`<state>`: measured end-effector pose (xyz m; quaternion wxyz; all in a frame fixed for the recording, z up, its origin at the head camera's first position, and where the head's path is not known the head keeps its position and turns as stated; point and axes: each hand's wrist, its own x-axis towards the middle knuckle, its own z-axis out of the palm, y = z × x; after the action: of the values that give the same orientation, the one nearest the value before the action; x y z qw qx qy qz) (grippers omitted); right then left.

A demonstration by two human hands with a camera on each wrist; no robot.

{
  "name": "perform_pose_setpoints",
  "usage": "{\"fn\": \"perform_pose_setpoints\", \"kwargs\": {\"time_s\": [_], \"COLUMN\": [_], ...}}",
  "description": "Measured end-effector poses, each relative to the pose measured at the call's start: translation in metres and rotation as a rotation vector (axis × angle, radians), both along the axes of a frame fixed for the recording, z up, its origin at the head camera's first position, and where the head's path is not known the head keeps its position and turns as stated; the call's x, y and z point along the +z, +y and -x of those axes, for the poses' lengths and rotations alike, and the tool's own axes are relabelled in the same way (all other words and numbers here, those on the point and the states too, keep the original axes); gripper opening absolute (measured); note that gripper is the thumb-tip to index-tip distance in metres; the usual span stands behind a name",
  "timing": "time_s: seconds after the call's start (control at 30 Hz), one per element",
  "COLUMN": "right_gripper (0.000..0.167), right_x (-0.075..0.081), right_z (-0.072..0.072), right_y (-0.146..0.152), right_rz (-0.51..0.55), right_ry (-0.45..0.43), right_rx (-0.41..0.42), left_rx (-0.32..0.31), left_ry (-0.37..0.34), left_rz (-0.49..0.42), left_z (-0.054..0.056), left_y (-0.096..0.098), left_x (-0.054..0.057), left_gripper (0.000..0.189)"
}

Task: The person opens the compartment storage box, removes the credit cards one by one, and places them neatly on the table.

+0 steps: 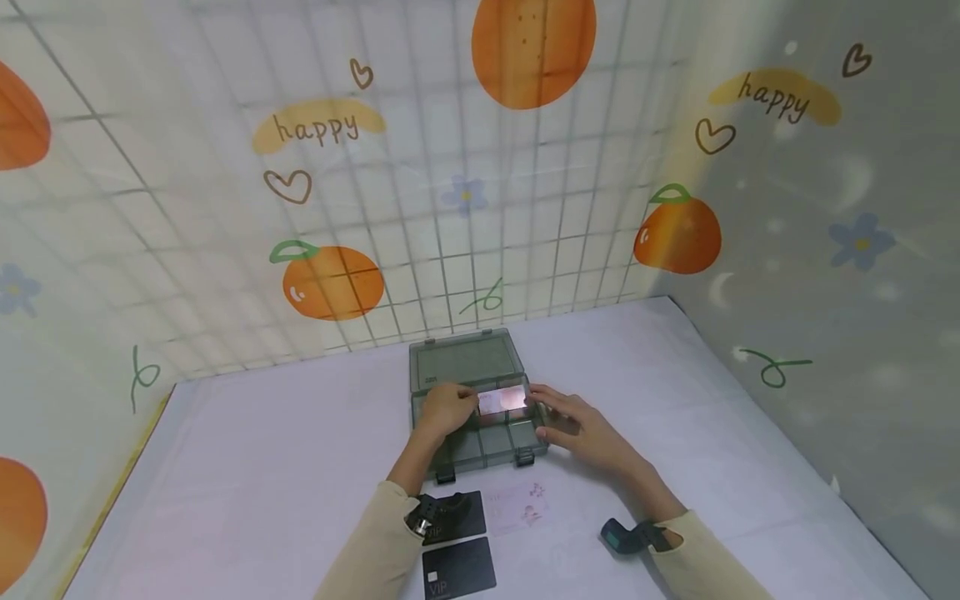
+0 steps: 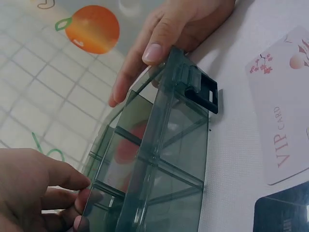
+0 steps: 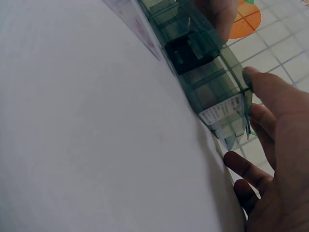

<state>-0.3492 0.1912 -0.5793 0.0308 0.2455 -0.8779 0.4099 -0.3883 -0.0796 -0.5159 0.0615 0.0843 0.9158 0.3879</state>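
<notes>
A grey-green translucent compartment box [image 1: 463, 448] stands on the table with its lid [image 1: 467, 360] raised at the back. My left hand [image 1: 448, 408] reaches over its left compartments, fingers bent. Through the plastic in the left wrist view, fingertips [image 2: 83, 200] show at a compartment wall; whether they pinch anything is hidden. Beside them, a pink-and-white card [image 1: 501, 400] lies in the back row. My right hand [image 1: 588, 429] is at the box's right end, its thumb [image 3: 256, 79] touching the upper rim and its other fingers loosely spread.
Before the box lie two black VIP cards, one [image 1: 459, 568] nearer the edge and one [image 1: 468, 515] partly under the left wrist, plus a pale pink VIP card [image 1: 517, 507]. Two dark latches hang at the box's front, one of them a right latch [image 1: 525, 457]. A printed curtain [image 1: 420, 208] surrounds the white table.
</notes>
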Motion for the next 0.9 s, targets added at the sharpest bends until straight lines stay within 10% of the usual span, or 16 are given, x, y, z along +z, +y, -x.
{"fn": "perform_pose_setpoints", "kwargs": {"time_s": [0.23,0.63,0.9], "right_gripper": [0.061,0.061,0.061], "right_x": [0.0024,-0.0030,-0.0036], "right_z": [0.0002,0.0008,0.0019], "right_y": [0.0002,0.0012,0.0013], "right_rz": [0.010,0.021,0.020], "right_ry": [0.010,0.016,0.024], "right_rx": [0.010,0.016,0.017], "left_rx": [0.089,0.006,0.054], "left_ry": [0.033,-0.001,0.072], "left_rz": [-0.101,-0.005,-0.098], "left_z": [-0.0020,-0.0041,-0.0020], "left_y": [-0.0029,-0.0015,-0.0041], "left_x": [-0.0009,0.0011,-0.0031], "left_gripper": [0.015,0.018,0.014]}}
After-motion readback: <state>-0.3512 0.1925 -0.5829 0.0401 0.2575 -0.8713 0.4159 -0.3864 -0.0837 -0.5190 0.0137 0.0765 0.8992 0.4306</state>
